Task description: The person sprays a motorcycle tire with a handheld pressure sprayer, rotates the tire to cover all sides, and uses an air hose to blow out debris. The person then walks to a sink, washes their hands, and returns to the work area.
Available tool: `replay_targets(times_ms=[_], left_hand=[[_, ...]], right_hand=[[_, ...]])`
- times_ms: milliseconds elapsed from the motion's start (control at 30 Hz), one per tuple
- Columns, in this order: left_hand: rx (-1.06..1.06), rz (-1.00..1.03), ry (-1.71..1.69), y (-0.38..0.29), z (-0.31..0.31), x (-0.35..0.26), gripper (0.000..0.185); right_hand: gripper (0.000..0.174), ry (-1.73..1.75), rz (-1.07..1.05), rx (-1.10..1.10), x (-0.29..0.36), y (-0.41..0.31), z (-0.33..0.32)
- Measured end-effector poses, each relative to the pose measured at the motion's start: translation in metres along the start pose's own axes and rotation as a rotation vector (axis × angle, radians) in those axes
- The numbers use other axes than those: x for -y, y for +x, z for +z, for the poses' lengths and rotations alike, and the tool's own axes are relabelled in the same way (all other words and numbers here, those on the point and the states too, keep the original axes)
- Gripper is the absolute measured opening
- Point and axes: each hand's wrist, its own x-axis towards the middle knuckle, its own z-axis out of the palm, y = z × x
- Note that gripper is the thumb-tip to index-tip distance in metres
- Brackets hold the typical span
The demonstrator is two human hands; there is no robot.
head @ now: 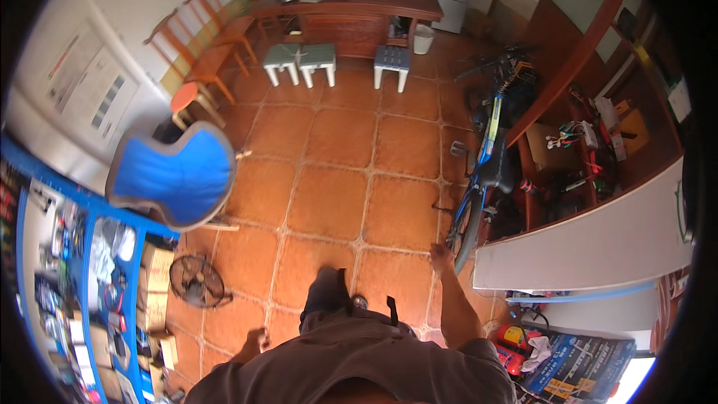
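My right hand [442, 257] hangs out ahead of my body on the right, near the tyre of a blue bicycle [482, 163]; whether it touches the tyre is unclear, and I see nothing in it. On the other side, my left hand [258, 339] is low beside my torso, small and blurred over the tiled floor [328, 202], with its fingers partly bent. The finger positions of both hands are hard to make out. A black floor fan [196, 281] stands to the left, beyond my left hand.
Left are a blue folding chair [174, 174], a blue shelf rack [87, 269] with boxes, and wooden chairs [210, 62]. A wooden desk [348, 8] with low stools [391, 59] stands ahead. Right are a cluttered wooden cabinet [572, 207], a white panel [583, 241] and stacked boxes [583, 362].
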Motion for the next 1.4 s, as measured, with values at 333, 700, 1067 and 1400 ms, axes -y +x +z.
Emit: replay_targets(times_ms=[333,700,1067,1400], left_hand=[[-0.092,0.234,0.81,0.152,0.181,-0.427,0.022],[0.509,1.236,0.976,0.145,0.782,-0.834,0.032],[0.357,0.497,0.655,0.193,0.912,-1.021,0.02],[1.12,0.871,1.079,0.138,1.489,-1.088,0.029]], right_hand=[[0.024,0.515,0.05,-0.154,0.281,0.208,0.056],[0.024,0.979,-0.042,-0.333,0.396,0.559,0.046],[0.021,0.962,-0.12,-0.779,0.454,0.854,-0.131],[0.023,0.75,0.144,-1.219,0.381,0.985,-0.237]])
